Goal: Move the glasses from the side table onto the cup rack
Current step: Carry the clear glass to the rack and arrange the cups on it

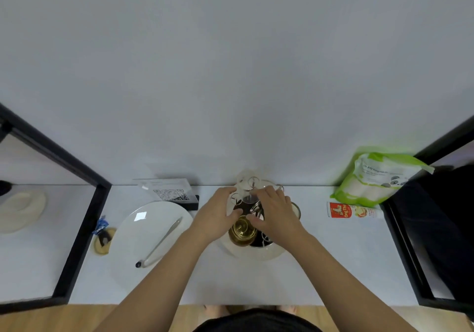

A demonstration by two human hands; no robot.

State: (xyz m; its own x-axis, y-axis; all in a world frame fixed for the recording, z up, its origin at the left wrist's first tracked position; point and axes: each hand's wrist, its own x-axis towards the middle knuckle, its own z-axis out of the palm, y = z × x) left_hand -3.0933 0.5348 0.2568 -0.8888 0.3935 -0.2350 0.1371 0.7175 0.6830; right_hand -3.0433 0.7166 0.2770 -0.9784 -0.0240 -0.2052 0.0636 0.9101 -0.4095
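The cup rack (256, 251) stands on a round white base at the middle of the white table, with thin metal arms ending in rings. A clear glass (246, 180) hangs upturned at its far side, and an amber-tinted glass (242, 231) sits at its near side. A further glass rim (296, 208) shows at the right, behind my wrist. My left hand (216, 213) and my right hand (275, 211) both reach into the rack's centre, fingers curled around a dark-looking glass (247, 203) between them. My fingers hide most of that glass.
A white plate (133, 244) with metal tongs (161, 242) lies left of the rack. Behind it stands a QR-code sign (169, 190). A green bag (377, 177) and a red-and-white tube (351, 210) sit at the right. Black frames (79, 234) border both table ends.
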